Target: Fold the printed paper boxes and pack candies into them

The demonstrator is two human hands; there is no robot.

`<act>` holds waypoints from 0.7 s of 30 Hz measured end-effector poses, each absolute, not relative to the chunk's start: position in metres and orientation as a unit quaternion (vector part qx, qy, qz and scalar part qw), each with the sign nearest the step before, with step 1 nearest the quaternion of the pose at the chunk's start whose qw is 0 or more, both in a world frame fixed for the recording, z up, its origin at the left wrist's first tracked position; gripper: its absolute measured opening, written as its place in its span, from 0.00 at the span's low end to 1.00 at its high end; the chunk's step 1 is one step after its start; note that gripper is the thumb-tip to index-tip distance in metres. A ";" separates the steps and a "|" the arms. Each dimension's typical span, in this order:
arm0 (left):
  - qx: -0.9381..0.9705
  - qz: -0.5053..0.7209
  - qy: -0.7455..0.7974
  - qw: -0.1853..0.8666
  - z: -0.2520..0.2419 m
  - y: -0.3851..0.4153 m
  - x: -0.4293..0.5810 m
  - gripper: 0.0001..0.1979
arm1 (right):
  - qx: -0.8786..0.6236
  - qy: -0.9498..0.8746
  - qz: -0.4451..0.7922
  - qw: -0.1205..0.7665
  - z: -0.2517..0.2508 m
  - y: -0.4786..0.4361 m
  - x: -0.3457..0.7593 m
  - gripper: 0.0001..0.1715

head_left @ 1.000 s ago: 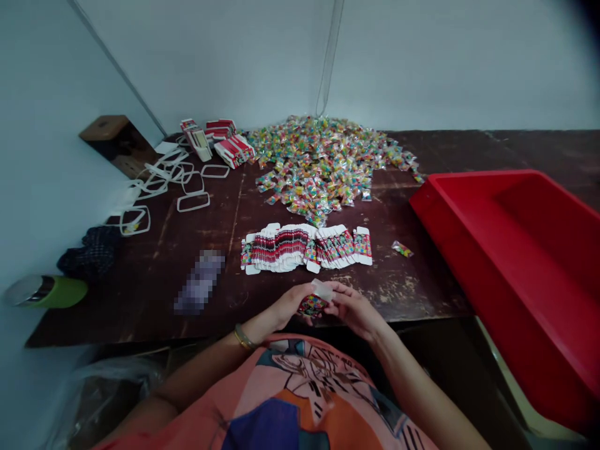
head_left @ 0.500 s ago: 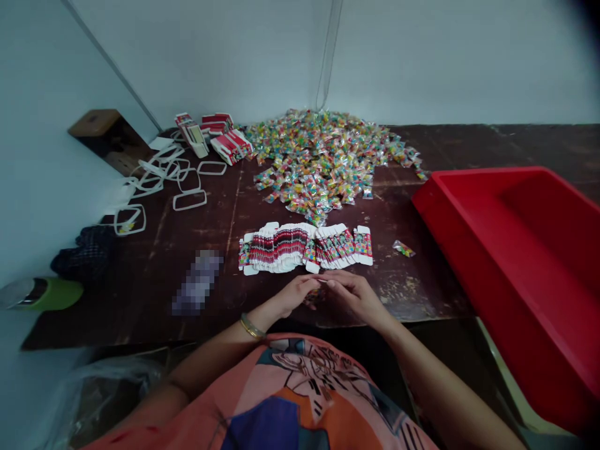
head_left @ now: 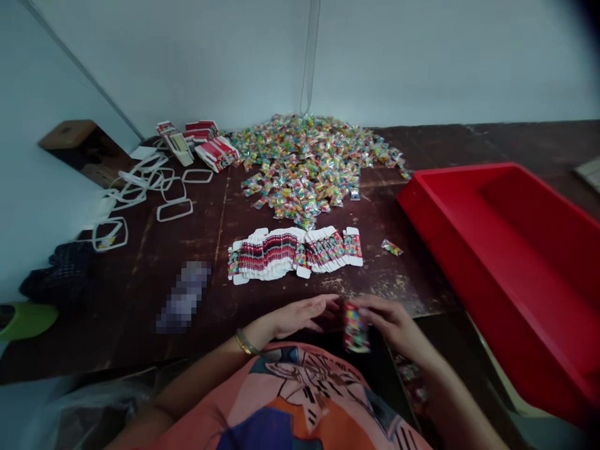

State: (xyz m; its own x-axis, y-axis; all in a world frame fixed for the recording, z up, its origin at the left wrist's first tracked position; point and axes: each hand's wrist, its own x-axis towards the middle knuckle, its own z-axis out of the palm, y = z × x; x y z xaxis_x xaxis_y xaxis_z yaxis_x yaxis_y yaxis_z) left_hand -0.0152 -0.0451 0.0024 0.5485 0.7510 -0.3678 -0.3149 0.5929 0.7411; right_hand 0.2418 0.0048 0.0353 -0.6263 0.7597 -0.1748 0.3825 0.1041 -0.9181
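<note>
My right hand (head_left: 389, 319) grips a small printed candy box (head_left: 357, 328), red with colourful dots, over the table's front edge. The box is slightly blurred by motion. To its left, my left hand (head_left: 304, 314) has its fingers apart and holds nothing. Just beyond both hands lies a row of overlapping flat candy cartons (head_left: 272, 255) with white end flaps. Behind that row spreads a large heap of small clear candy packets (head_left: 304, 162). A single candy packet (head_left: 392, 247) lies apart, right of the row.
A big red tray (head_left: 469, 250) occupies the right side. White bands (head_left: 174, 210), bundled cartons (head_left: 218, 153) and a brown wooden box (head_left: 89, 150) stand at the back left. A blurred-out item (head_left: 184, 297), dark cloth (head_left: 59, 272) and green object (head_left: 30, 320) lie at left.
My hands have separated. The right hand has carried the candy box down and to the right, while the left has let go and opened. The view has shifted slightly right.
</note>
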 end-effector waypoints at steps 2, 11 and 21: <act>0.355 0.306 0.391 0.792 0.005 -0.043 -0.020 0.23 | -0.404 -0.748 0.520 0.080 0.042 0.011 0.280 0.15; 0.338 0.291 0.441 0.779 -0.007 -0.039 -0.005 0.20 | -0.387 -0.913 0.111 0.070 -0.019 0.145 0.217 0.27; 0.241 0.422 0.374 0.790 -0.003 -0.030 -0.011 0.23 | -0.316 -0.945 0.062 0.057 0.006 0.118 0.198 0.11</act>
